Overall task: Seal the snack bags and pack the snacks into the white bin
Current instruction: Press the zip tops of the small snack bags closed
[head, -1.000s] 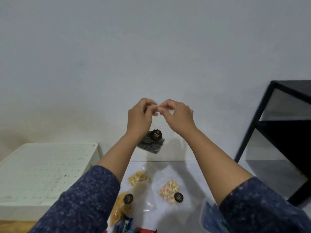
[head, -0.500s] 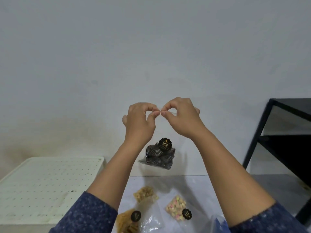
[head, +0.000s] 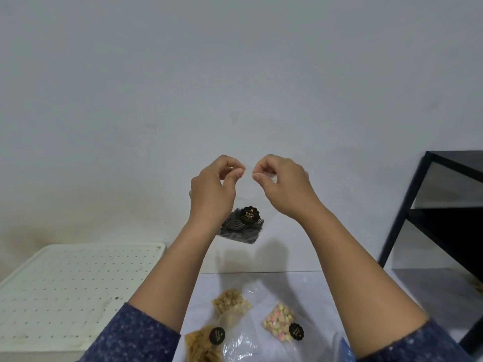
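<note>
A clear plastic snack bag of dark swirled crisps (head: 241, 227) with a round black label hangs upright in the air, pinched at its top edge. At 6 o'clock below it, three more clear bags lie flat on the table: pale nuggets (head: 231, 304), pink-and-yellow bits (head: 279, 321), golden sticks (head: 201, 346).

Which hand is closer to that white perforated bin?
Left. The left hand is raised above and right of the white bin; the right hand is further right, both pinching the dark-snack bag.

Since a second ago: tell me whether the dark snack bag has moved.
Yes, upward. The dark snack bag now hangs higher above the far edge of the table than before.
</note>
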Demonstrator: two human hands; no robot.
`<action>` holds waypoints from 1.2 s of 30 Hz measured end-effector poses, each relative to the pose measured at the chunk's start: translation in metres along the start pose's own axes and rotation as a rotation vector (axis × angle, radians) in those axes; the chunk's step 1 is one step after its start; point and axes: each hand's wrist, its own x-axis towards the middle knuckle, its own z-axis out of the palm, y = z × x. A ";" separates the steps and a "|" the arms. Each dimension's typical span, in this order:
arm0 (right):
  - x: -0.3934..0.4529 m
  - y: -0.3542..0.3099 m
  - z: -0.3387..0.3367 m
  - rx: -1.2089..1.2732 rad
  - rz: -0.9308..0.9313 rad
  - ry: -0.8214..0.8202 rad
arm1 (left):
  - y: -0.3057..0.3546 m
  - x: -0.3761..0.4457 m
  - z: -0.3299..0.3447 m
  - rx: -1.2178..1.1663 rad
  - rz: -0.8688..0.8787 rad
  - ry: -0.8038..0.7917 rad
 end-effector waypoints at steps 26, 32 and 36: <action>-0.018 -0.011 0.003 -0.056 -0.019 -0.002 | -0.002 -0.013 -0.015 0.368 0.068 -0.014; -0.019 -0.018 0.003 -0.137 -0.066 0.034 | 0.006 -0.022 -0.016 0.444 0.119 -0.047; -0.021 -0.023 0.003 0.008 -0.001 0.011 | 0.007 -0.020 -0.022 0.436 0.104 0.021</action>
